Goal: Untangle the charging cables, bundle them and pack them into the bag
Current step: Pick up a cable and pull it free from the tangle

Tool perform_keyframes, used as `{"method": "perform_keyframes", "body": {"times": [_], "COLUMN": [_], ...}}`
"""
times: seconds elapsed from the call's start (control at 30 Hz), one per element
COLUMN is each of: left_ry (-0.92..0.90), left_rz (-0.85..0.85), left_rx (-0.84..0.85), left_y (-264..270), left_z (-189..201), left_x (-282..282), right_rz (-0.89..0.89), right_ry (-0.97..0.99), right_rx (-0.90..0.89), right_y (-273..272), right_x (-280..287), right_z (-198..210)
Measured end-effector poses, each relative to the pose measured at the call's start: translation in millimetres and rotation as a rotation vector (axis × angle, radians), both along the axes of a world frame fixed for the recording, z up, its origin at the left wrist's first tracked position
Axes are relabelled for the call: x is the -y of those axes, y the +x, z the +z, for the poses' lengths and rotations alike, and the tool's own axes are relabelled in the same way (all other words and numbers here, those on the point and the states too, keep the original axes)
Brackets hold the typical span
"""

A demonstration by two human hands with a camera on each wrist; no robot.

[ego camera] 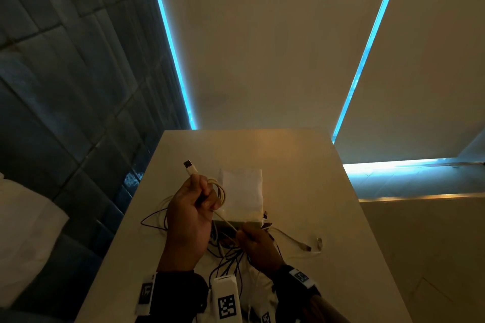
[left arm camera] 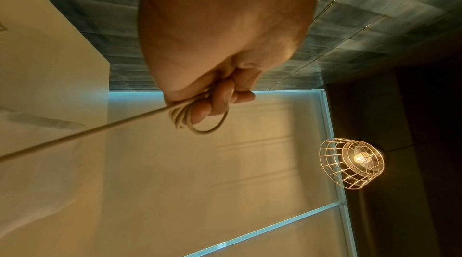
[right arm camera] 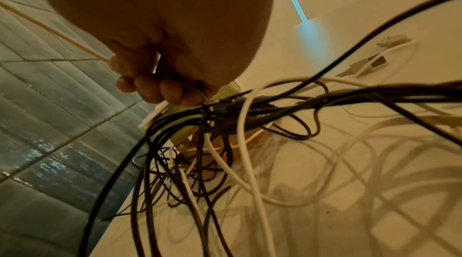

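While the left hand (ego camera: 190, 214) grips a small coil of white cable (ego camera: 219, 193) with its USB plug (ego camera: 189, 166) pointing up, the head view shows the right hand (ego camera: 258, 245) pinching the free strand, I think to feed it for winding; the white bag (ego camera: 242, 193) waits on the surface (ego camera: 301, 165) just behind. From the left wrist, fingers (left arm camera: 200, 112) curl through the loops to keep them together. From the right wrist, fingers (right arm camera: 160, 88) close on the strand above the tangled cables (right arm camera: 225, 132)
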State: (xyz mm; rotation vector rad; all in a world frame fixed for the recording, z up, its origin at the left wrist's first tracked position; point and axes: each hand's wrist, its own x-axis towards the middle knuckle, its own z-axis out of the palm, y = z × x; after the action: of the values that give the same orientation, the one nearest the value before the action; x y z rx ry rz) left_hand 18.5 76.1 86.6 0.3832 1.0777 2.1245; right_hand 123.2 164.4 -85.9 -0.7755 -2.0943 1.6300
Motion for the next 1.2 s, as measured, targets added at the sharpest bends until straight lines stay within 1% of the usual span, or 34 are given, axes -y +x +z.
{"method": "perform_keyframes", "body": {"times": [0.1, 0.17, 0.23, 0.3, 0.4, 0.47, 0.57, 0.67, 0.7, 0.77, 0.87, 1.0, 1.07, 1.13, 1.2], "left_ry": [-0.005, -0.041, -0.115, -0.21, -0.331, -0.401, -0.485, -0.569, -0.571, -0.526, -0.373, -0.129, -0.067, -0.048, -0.046], "left_rz": [0.003, 0.003, 0.007, 0.017, 0.017, 0.009, -0.014, -0.028, -0.029, -0.031, -0.048, -0.017, -0.011, -0.014, -0.003], "left_rx": [-0.001, -0.024, -0.067, -0.116, -0.146, -0.17, -0.172, -0.194, -0.173, -0.074, 0.116, 0.225, 0.229, 0.195, 0.151], "left_y": [-2, -3, -5, -8, -6, -3, 0, 4, 5, 7, 6, -2, -4, -1, 0], "left_z": [0, 0, -2, -7, -18, -24, -30, -33, -33, -31, -27, -21, -18, -17, -15], "left_x": [2, 2, 1, -2, -6, -9, -10, -10, -10, -10, -12, -14, -14, -13, -13], "right_rz": [-0.022, -0.049, -0.102, -0.196, -0.289, -0.296, -0.273, -0.223, -0.198, -0.133, -0.012, 0.049, 0.047, 0.066, 0.075], "right_ry": [-0.027, -0.025, -0.01, -0.005, -0.074, -0.085, -0.085, -0.11, -0.12, -0.161, -0.225, -0.246, -0.242, -0.234, -0.18], "right_rx": [-0.002, 0.005, 0.011, -0.002, -0.076, -0.121, -0.241, -0.331, -0.349, -0.376, -0.377, -0.292, -0.265, -0.233, -0.171], "right_y": [0, 0, 1, 1, -3, -7, -10, -10, -10, -10, -9, -7, -6, -7, -6], "right_x": [1, -1, -5, -10, -14, -14, -10, -4, -2, 2, 7, 8, 7, 4, 3], "right_z": [-6, -5, 0, 9, 29, 46, 69, 85, 89, 95, 92, 81, 79, 73, 66]}}
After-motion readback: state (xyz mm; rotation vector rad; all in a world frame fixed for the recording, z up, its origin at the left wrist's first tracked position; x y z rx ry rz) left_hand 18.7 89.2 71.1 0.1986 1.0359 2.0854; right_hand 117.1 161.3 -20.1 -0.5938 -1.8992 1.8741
